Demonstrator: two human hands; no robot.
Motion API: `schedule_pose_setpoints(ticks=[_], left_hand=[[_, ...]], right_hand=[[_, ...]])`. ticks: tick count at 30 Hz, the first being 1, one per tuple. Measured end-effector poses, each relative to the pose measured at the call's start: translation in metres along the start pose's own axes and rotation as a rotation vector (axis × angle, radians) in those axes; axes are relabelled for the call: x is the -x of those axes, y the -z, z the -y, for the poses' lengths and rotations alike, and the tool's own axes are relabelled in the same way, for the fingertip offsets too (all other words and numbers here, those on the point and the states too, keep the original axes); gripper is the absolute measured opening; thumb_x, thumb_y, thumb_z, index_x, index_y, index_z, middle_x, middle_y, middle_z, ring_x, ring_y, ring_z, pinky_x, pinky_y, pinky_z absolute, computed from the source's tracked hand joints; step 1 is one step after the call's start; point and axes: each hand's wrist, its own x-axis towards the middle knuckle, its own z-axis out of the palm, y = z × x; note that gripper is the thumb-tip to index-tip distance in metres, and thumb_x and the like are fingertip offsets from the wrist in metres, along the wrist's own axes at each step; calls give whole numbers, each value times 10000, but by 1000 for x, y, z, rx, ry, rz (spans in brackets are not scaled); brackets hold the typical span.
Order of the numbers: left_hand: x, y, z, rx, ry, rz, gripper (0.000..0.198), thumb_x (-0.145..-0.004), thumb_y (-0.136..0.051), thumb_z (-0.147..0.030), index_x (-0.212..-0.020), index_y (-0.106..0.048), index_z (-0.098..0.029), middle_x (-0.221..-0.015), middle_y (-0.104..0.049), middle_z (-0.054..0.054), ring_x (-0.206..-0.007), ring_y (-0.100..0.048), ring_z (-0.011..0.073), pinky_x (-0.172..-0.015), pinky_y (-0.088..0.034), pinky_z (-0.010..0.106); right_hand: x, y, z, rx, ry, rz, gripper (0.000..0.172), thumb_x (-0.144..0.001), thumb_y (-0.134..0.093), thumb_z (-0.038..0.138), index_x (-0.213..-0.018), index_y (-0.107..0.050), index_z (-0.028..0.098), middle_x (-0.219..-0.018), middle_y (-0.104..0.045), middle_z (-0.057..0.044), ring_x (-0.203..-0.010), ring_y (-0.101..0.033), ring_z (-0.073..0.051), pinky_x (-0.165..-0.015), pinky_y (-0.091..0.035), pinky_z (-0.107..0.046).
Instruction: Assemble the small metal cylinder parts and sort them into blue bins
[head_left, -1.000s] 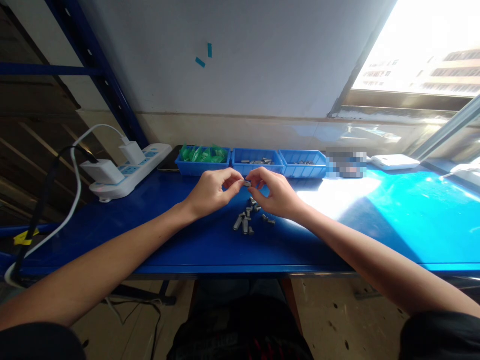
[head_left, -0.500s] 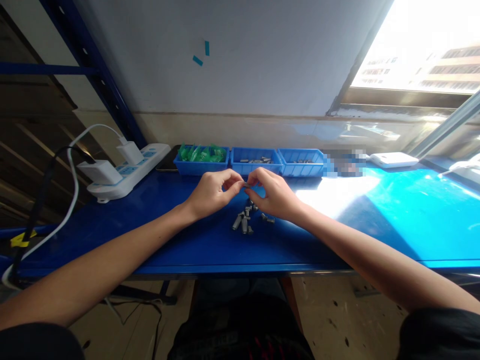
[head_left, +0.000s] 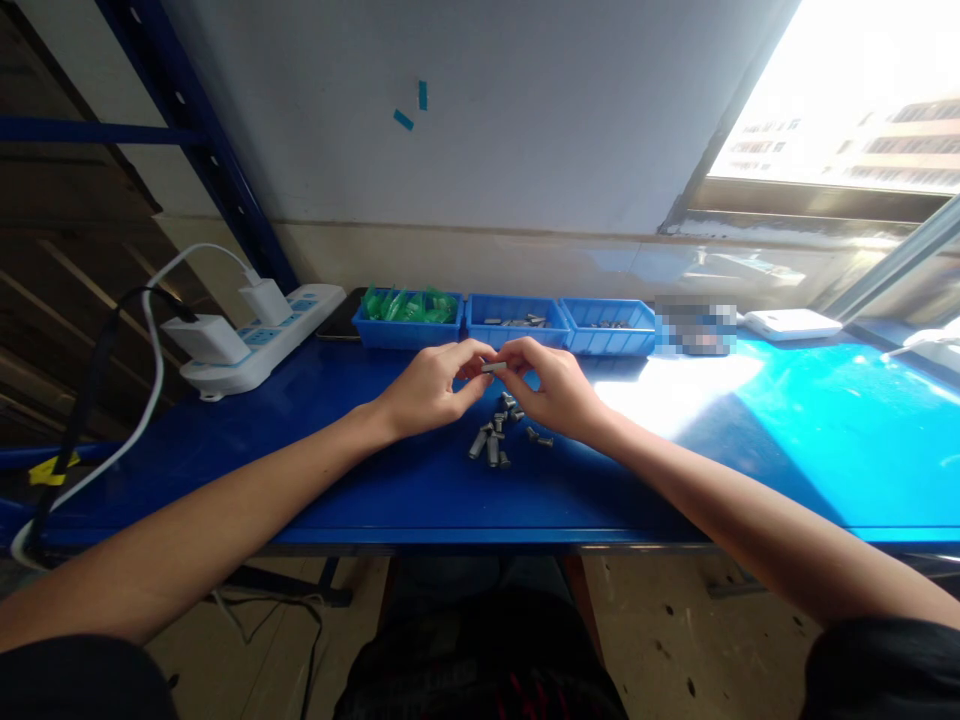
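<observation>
My left hand (head_left: 433, 387) and my right hand (head_left: 551, 388) meet above the blue table (head_left: 375, 480), fingertips pinched together on one small grey metal part (head_left: 493, 367) held between them. Just below the hands lies a loose heap of several similar grey metal parts (head_left: 499, 436) on the table. Behind the hands stand three blue bins: one with green pieces (head_left: 407, 316), a middle bin (head_left: 514, 321) with metal parts and a right bin (head_left: 609, 326) with small dark parts.
A white power strip (head_left: 259, 345) with two plugged chargers and cables sits at the back left. A white flat device (head_left: 790, 323) lies at the back right near the window. A blue rack post (head_left: 196, 140) rises on the left.
The hands have stayed together over the heap; the small metal part between the fingertips now shows slightly longer and lies level. The view shifted a little.
</observation>
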Motion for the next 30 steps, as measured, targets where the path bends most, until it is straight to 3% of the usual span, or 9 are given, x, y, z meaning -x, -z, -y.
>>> schedule_pose_setpoints(ticks=[7,11,16,19,25,27,30], left_hand=[[0,1,-2,-61,-7,-11,271,-894,-504,-386,-965,-651,-170,-834,-694,38,-760,-631,157,-699,-460,236],[-1,2,-3,-50,-19,9,328,-938,-420,-383,-887,-662,-167,-845,-701,39,-780,-632,158,-712,-442,239],[-1,3,-1,11,-6,46,389,-955,-373,-373,-755,-632,-161,-768,-686,33,-750,-634,158,-715,-441,238],[-2,3,0,37,38,97,428,-965,-341,-417,-794,-639,-162,-782,-684,37,-759,-637,164,-722,-452,248],[-1,3,0,-183,4,368,376,-835,-565,-529,-1010,-663,-211,-1068,-651,60,-1020,-573,239,-865,-429,331],[-1,3,-1,-216,-8,388,331,-856,-557,-489,-1013,-663,-217,-1088,-638,55,-1039,-563,235,-876,-417,333],[-3,6,-2,-251,-27,396,276,-924,-471,-392,-985,-669,-210,-1043,-645,49,-1006,-575,212,-864,-411,314]], right_hand=[[-1,4,2,-21,-58,11,104,-883,-544,298,-892,-576,200,-738,-672,-14,-655,-606,-135,-592,-434,-233],[1,6,1,25,30,43,200,-842,-603,287,-1017,-548,208,-798,-655,-16,-712,-605,-148,-640,-449,-246],[1,5,0,74,174,69,98,-913,-489,228,-983,-554,206,-874,-634,-59,-793,-583,-169,-714,-462,-282],[-3,7,-4,140,199,49,127,-937,-458,258,-982,-566,210,-885,-622,-75,-827,-569,-192,-757,-464,-315],[-11,25,-48,350,36,-203,167,-932,-473,291,-916,-606,192,-866,-621,-88,-852,-553,-234,-792,-454,-370],[-11,29,-66,420,-33,-252,186,-924,-483,307,-892,-619,184,-863,-618,-92,-860,-543,-248,-803,-455,-390],[-11,31,-84,505,-126,-225,210,-906,-508,344,-891,-644,184,-901,-611,-101,-904,-533,-267,-832,-457,-418]])
